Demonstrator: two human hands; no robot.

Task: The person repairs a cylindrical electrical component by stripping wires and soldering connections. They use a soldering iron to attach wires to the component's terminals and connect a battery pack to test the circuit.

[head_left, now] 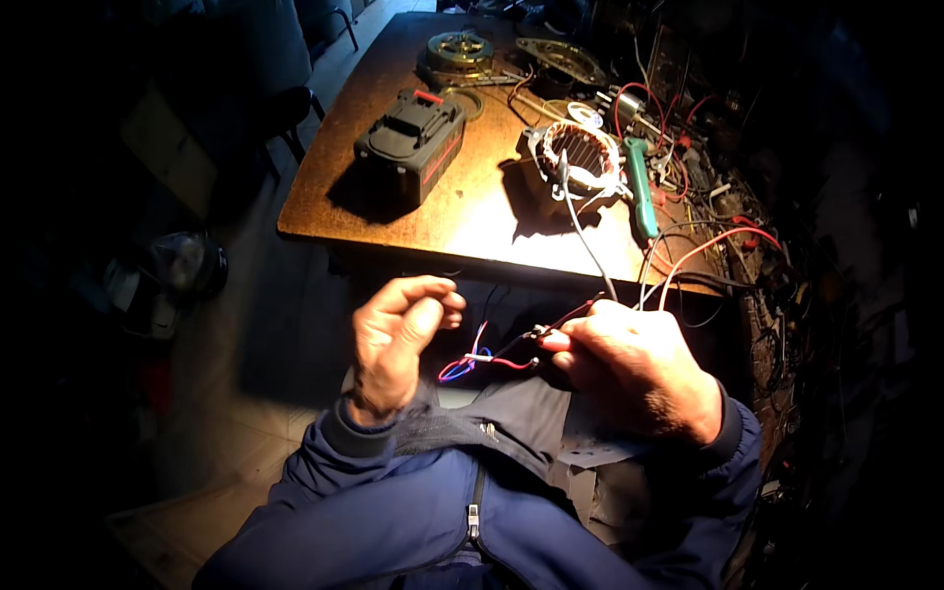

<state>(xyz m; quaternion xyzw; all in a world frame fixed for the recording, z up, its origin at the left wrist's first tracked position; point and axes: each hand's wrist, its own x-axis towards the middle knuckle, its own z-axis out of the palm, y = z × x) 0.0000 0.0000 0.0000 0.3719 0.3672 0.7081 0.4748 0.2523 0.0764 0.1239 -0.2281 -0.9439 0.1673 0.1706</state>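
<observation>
Tabletop (482,187): lit wood, motor (582,155), box (408,147).
Room: dark.
Right hand (639,369): grip pinching wire (570,317).
Left hand (396,339): curled, grip unclear.

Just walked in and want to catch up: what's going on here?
The person's right hand pinches a thin wire. The left hand is raised, loosely curled, with nothing visible in it. A wire bundle hangs between them. A stator and a black case sit on the table.

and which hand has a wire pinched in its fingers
The right hand: its fingers pinch a thin dark wire. The left hand is raised with its fingers curled, and no wire shows in it.
</observation>
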